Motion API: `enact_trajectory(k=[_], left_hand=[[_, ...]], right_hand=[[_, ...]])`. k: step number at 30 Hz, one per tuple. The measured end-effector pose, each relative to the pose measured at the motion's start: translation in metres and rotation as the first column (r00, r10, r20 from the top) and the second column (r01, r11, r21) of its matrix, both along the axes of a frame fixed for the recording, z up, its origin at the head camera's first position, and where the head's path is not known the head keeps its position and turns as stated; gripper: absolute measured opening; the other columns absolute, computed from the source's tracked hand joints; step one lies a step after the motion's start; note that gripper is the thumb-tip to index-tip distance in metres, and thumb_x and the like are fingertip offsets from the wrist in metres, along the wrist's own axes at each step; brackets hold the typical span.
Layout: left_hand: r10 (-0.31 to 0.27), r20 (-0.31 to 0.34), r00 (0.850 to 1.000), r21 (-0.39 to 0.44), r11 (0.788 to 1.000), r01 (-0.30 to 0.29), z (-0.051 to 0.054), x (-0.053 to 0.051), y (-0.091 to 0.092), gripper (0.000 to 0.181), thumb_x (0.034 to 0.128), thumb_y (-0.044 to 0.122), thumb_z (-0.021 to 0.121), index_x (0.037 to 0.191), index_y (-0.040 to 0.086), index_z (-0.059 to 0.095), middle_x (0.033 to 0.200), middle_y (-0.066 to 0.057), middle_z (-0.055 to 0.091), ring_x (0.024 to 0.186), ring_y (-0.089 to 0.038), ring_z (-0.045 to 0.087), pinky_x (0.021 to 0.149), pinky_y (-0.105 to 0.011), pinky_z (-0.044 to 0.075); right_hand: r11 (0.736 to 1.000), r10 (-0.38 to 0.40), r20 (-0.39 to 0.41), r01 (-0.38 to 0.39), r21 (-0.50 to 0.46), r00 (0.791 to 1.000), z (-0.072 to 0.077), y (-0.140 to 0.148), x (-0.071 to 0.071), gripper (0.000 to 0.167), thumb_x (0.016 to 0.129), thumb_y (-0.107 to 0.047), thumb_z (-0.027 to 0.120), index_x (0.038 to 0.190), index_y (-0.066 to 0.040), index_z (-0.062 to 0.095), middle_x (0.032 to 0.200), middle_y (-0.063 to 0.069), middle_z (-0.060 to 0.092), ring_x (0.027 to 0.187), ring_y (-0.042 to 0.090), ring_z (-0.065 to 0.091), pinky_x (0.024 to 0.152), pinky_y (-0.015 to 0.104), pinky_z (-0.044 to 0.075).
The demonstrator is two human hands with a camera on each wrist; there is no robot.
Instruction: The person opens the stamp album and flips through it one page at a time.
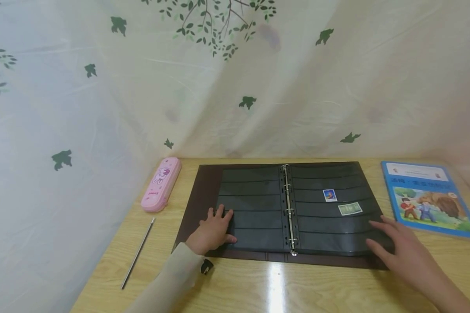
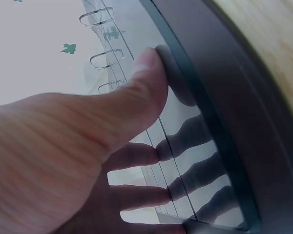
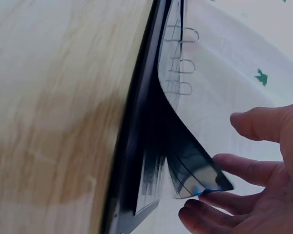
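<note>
An open stamp album (image 1: 203,187) with black pocket pages and a metal ring binding (image 1: 288,213) lies on the table. A small blue stamp (image 1: 330,195) and a green stamp (image 1: 350,209) sit in strips of the right page. My left hand (image 1: 211,230) rests with spread fingers on the left page (image 2: 151,131). My right hand (image 1: 405,250) is at the album's lower right edge. In the right wrist view a page (image 3: 190,161) bends up off the album, its corner against the fingers (image 3: 224,200); the thumb stands apart from it.
A pink pencil case (image 1: 161,184) and a thin silver-grey rod (image 1: 138,254) lie left of the album. At the right is a blue-edged picture book (image 1: 431,195). A pale curtain (image 1: 235,108) with leaf and bird prints hangs behind the wooden table (image 1: 235,287).
</note>
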State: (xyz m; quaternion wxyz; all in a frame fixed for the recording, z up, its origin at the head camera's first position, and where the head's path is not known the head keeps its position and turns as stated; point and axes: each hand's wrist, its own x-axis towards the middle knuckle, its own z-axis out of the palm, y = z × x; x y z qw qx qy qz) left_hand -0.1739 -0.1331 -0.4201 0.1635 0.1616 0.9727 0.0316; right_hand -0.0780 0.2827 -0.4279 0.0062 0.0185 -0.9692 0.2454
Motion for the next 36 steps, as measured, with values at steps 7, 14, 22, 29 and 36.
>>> enact_trajectory(k=[7, 14, 22, 29, 36], left_hand=[[-0.003, 0.004, 1.000, -0.003, 1.000, 0.003, 0.000, 0.000, -0.001, 0.079, 0.0819, 0.045, 0.068, 0.146, 0.011, 0.037, 0.150, -0.022, 0.024, 0.132, -0.050, 0.024, 0.085, -0.065, 0.039], [-0.006, 0.005, 1.000, 0.001, 1.000, 0.006, -0.001, 0.000, -0.001, 0.079, 0.0821, 0.046, 0.067, 0.146, 0.011, 0.037, 0.150, -0.022, 0.024, 0.132, -0.051, 0.023, 0.085, -0.065, 0.039], [-0.005, 0.013, 1.000, 0.011, 1.000, 0.004, -0.002, -0.001, -0.001, 0.079, 0.0823, 0.046, 0.067, 0.147, 0.011, 0.036, 0.151, -0.022, 0.022, 0.133, -0.051, 0.021, 0.086, -0.066, 0.038], [-0.005, 0.009, 1.000, 0.013, 1.000, 0.005, -0.003, -0.001, -0.002, 0.079, 0.0824, 0.046, 0.067, 0.147, 0.011, 0.036, 0.151, -0.022, 0.022, 0.133, -0.051, 0.021, 0.086, -0.066, 0.038], [-0.004, 0.018, 1.000, 0.006, 1.000, 0.004, -0.002, 0.000, -0.002, 0.080, 0.0833, 0.046, 0.066, 0.148, 0.012, 0.034, 0.152, -0.021, 0.021, 0.133, -0.050, 0.020, 0.088, -0.065, 0.037]], right_hand=[[0.998, 0.017, -0.145, -0.025, -0.056, 0.989, 0.008, -0.014, 0.005, 0.037, 0.091, -0.024, 0.064, 0.121, -0.002, 0.059, 0.140, 0.029, 0.035, 0.119, 0.056, 0.034, 0.083, 0.069, 0.030], [0.985, 0.072, -0.231, -0.106, -0.139, 0.970, 0.021, -0.025, 0.007, 0.028, 0.093, -0.011, 0.061, 0.121, -0.004, 0.061, 0.146, 0.017, 0.036, 0.124, 0.052, 0.034, 0.083, 0.068, 0.032], [0.975, 0.125, -0.308, -0.174, -0.138, 0.943, 0.032, -0.038, 0.011, 0.033, 0.090, 0.001, 0.060, 0.122, -0.008, 0.062, 0.147, 0.004, 0.037, 0.128, 0.041, 0.037, 0.085, 0.059, 0.035], [0.965, 0.155, -0.379, -0.223, -0.142, 0.912, 0.045, -0.052, 0.014, 0.036, 0.090, -0.002, 0.062, 0.124, -0.014, 0.062, 0.146, -0.003, 0.039, 0.132, 0.014, 0.034, 0.094, 0.004, 0.018], [0.945, 0.187, -0.425, -0.280, -0.168, 0.886, 0.059, -0.070, 0.014, 0.048, 0.089, -0.004, 0.065, 0.132, -0.022, 0.055, 0.146, -0.002, 0.039, 0.133, -0.001, 0.027, 0.093, 0.003, 0.020]])
